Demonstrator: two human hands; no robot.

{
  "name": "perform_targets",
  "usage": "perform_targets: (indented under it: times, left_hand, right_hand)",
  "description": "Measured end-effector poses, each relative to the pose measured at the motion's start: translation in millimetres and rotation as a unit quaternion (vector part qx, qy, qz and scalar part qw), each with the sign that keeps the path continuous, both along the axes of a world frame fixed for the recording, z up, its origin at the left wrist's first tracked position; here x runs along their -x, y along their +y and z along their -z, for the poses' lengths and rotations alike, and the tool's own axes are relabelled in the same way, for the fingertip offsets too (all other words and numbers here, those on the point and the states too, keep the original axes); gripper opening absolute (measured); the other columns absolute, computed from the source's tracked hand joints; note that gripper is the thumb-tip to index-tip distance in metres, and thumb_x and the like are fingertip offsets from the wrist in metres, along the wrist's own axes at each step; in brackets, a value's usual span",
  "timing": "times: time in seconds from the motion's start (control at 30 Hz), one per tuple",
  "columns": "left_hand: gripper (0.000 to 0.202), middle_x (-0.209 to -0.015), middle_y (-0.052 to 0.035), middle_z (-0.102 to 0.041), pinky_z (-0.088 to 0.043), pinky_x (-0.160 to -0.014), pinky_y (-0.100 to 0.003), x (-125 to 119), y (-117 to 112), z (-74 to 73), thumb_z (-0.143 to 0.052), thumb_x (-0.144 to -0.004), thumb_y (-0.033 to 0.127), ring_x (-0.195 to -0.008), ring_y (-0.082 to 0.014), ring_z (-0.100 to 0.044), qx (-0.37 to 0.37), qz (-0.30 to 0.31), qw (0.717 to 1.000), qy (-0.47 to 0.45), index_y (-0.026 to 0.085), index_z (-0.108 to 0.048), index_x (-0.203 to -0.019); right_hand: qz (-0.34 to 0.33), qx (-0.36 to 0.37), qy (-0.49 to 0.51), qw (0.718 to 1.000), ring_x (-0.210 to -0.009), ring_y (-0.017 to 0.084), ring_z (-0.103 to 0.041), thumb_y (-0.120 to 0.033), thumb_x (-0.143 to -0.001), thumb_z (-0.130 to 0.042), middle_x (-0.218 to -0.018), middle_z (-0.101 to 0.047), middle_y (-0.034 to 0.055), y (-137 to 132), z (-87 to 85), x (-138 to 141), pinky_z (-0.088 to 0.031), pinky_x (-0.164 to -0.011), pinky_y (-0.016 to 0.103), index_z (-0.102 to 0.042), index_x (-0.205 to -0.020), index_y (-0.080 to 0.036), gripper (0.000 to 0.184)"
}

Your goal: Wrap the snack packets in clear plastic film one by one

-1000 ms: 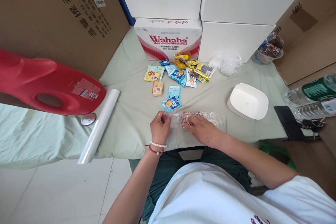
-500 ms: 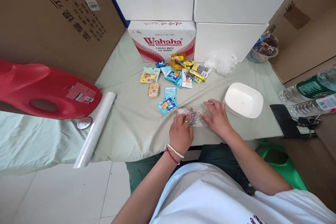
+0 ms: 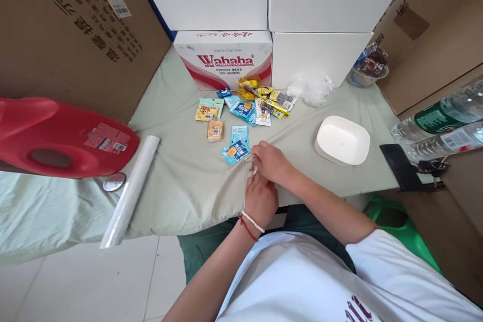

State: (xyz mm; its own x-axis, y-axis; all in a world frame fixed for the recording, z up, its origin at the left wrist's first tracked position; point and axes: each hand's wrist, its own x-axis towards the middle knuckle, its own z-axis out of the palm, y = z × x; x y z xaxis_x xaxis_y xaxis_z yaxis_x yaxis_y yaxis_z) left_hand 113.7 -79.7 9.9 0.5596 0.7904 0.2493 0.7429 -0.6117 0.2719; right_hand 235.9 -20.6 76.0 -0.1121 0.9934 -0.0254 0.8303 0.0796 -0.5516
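My left hand (image 3: 260,200), with bead and red string bracelets at the wrist, and my right hand (image 3: 270,162) are pressed together over the green cloth (image 3: 188,181) near its front edge. Both are closed around a small bundle in clear film; only a sliver of it (image 3: 253,171) shows between the fingers. A blue snack packet (image 3: 235,151) lies just left of my hands. Farther back is a loose heap of snack packets (image 3: 247,105).
An upturned white dish (image 3: 342,140) sits to the right, a cling-film roll (image 3: 130,191), a metal lid (image 3: 113,182) and a red jug (image 3: 64,138) to the left. The Wahaha box (image 3: 224,58), white boxes and cartons wall the back. Water bottles (image 3: 437,126) and a black phone (image 3: 400,173) lie far right.
The film bundle was stretched out between my hands a second ago. My hands have come together and now cover it; my right hand moved left over my left.
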Motion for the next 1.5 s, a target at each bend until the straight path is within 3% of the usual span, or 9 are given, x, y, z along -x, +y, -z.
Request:
perform_targets:
  times: [0.13, 0.23, 0.43, 0.7, 0.9, 1.13, 1.3, 1.43, 1.5]
  left_hand:
    - [0.025, -0.105, -0.0132, -0.072, -0.049, -0.097, -0.046, 22.2, -7.9, 10.3, -0.057, -0.081, 0.01, -0.107, -0.0295, -0.064, 0.047, 0.033, 0.996, -0.072, 0.017, -0.072, -0.1]
    - [0.026, -0.107, -0.0121, -0.073, -0.049, -0.094, -0.044, 34.8, -4.0, 9.8, -0.055, -0.083, 0.01, -0.105, -0.0282, -0.065, 0.063, 0.023, 0.995, -0.068, 0.019, -0.07, -0.102]
    - [0.054, -0.147, -0.0105, -0.063, -0.043, -0.092, -0.041, 30.3, 19.0, -1.2, -0.053, -0.085, 0.007, -0.124, -0.0249, -0.064, 0.038, 0.008, 0.996, -0.075, 0.021, -0.06, -0.137]
    - [0.028, -0.121, -0.0057, -0.073, -0.036, -0.078, -0.038, 16.6, 33.9, 4.9, -0.058, -0.098, 0.022, -0.104, -0.0222, -0.066, -0.003, -0.009, 0.998, -0.063, 0.031, -0.072, -0.121]
    - [0.02, -0.111, -0.0054, -0.072, -0.036, -0.079, -0.037, 9.9, 38.1, 10.1, -0.061, -0.099, 0.027, -0.095, -0.0219, -0.061, -0.038, -0.025, 0.997, -0.07, 0.03, -0.077, -0.111]
    - [0.019, -0.11, -0.0068, -0.073, -0.033, -0.104, -0.047, 4.6, 35.0, 11.3, -0.061, -0.099, 0.03, -0.122, -0.0282, -0.058, -0.053, -0.045, 0.993, -0.094, 0.032, -0.079, -0.106]
    - [0.02, -0.109, -0.0088, -0.07, -0.039, -0.105, -0.047, 4.1, 40.2, 16.0, -0.059, -0.099, 0.029, -0.118, -0.0265, -0.058, -0.047, -0.04, 0.991, -0.121, 0.029, -0.079, -0.103]
    - [0.018, -0.106, -0.0091, -0.068, -0.044, -0.1, -0.044, 4.4, 43.5, 17.8, -0.061, -0.099, 0.026, -0.115, -0.026, -0.056, -0.069, -0.021, 0.988, -0.133, 0.026, -0.078, -0.102]
    - [0.016, -0.105, -0.0089, -0.068, -0.045, -0.098, -0.044, 5.3, 44.7, 18.6, -0.061, -0.099, 0.025, -0.115, -0.0259, -0.056, -0.082, -0.014, 0.987, -0.138, 0.025, -0.077, -0.102]
  right_hand:
    - [-0.036, 0.024, -0.038, 0.998, -0.092, 0.022, -0.062, -0.01, -0.098, -0.047, -0.115, -0.064, 0.0124, 2.2, 19.1, 28.2, -0.045, -0.08, 0.032, -0.066, -0.107, -0.016, 0.022]
    - [-0.034, -0.007, 0.057, 0.998, -0.097, 0.021, -0.062, -0.01, -0.095, -0.05, -0.112, -0.065, 0.0102, 1.3, 25.4, 24.5, -0.046, -0.086, 0.032, -0.066, -0.102, -0.017, 0.019]
    - [0.093, -0.025, 0.331, 0.939, -0.073, 0.015, -0.057, -0.033, -0.091, -0.06, -0.083, -0.064, -0.0011, -7.6, 21.4, -45.2, -0.045, -0.071, 0.028, -0.065, -0.097, -0.021, 0.015]
    - [0.208, 0.022, 0.266, 0.941, -0.076, 0.018, -0.058, -0.045, -0.081, -0.066, -0.082, -0.066, 0.0016, -69.6, 44.0, -135.1, -0.045, -0.073, 0.033, -0.068, -0.09, -0.021, 0.025]
    - [0.283, -0.055, 0.233, 0.929, -0.082, 0.02, -0.058, -0.06, -0.081, -0.071, -0.117, -0.066, 0.0115, -71.9, 58.7, -117.2, -0.052, -0.074, 0.038, -0.062, -0.123, -0.021, 0.058]
    - [0.242, -0.139, 0.181, 0.943, -0.136, 0.035, -0.047, -0.061, -0.079, -0.078, -0.142, -0.054, 0.019, -55.2, 74.1, -99.9, -0.045, -0.109, 0.055, -0.036, -0.157, -0.02, 0.098]
    - [0.286, -0.106, 0.181, 0.935, -0.116, 0.032, -0.057, -0.058, -0.069, -0.086, -0.152, -0.045, 0.0243, -48.3, 79.7, -95.1, -0.052, -0.096, 0.049, -0.022, -0.165, -0.017, 0.122]
    - [0.254, -0.019, 0.213, 0.943, -0.078, 0.019, -0.057, -0.043, -0.074, -0.08, -0.111, -0.065, 0.0067, -45.9, 80.0, -96.0, -0.051, -0.079, 0.036, -0.015, -0.168, -0.017, 0.117]
    - [0.205, 0.0, 0.233, 0.951, -0.069, 0.017, -0.053, -0.036, -0.082, -0.07, -0.081, -0.058, -0.004, -44.9, 79.2, -100.7, -0.048, -0.075, 0.032, -0.039, -0.16, -0.019, 0.086]
